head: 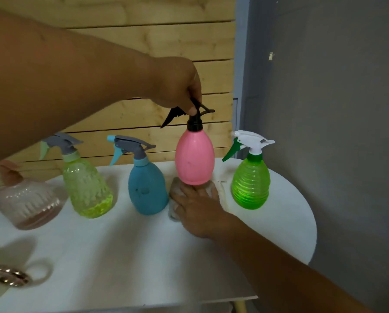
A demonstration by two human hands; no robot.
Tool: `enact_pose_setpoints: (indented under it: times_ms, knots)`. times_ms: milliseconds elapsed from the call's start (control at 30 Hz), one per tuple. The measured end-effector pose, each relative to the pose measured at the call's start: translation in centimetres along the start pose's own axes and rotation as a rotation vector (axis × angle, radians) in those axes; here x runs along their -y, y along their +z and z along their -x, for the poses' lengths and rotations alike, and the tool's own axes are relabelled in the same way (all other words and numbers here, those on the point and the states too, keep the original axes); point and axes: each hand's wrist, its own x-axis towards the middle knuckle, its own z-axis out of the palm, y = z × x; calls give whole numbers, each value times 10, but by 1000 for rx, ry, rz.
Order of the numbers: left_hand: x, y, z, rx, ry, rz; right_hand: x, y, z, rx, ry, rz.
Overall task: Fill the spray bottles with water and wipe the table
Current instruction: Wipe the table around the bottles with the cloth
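A: How far is the work, in your opinion?

B: I think the filling is mostly done. The yellow-green bottle (87, 188), the green bottle (251, 184) and the clear pink bottle (28, 203) show liquid inside. The blue bottle (147, 190) and the pink bottle (194, 158) are opaque, so I cannot tell their level. All five have the spray head on.

A: And the wiping?

B: It is in progress. The left hand (177, 86) has its grip closed around the black spray head of the pink bottle and holds it lifted above the worktop (121, 256), between the blue and the green bottle. Under it, the right hand (196, 206) lies with straight fingers, pressing a pale cloth (175, 187) on the surface.

A: What is left, then?

B: Probably the places under the other bottles and the front part of the worktop, then putting the pink bottle down again.

A: Any brand or writing?

B: I can read none. The bottles carry no visible label. At the left edge there is a blurred shiny object (10, 276); I cannot tell what it is.
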Motion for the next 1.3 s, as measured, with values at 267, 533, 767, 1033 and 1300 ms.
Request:
enact_pose_setpoints:
  times_ms: [267, 533, 767, 1033, 1300]
  knots:
    - [-5, 53, 2, 87, 42, -5, 59, -4, 124, 0, 105, -111]
    - [-3, 63, 3, 92, 29, 60, 67, -10, 133, -3, 134, -121]
    - [-3, 60, 6, 110, 28, 90, 68, -9, 133, -61, 140, -80]
    - [34, 37, 30, 92, -148, 203, 96, 4, 118, -210, 63, -128]
    - [86, 37, 65, 229, -189, -44, 128, 7, 95, -241, 3, -214]
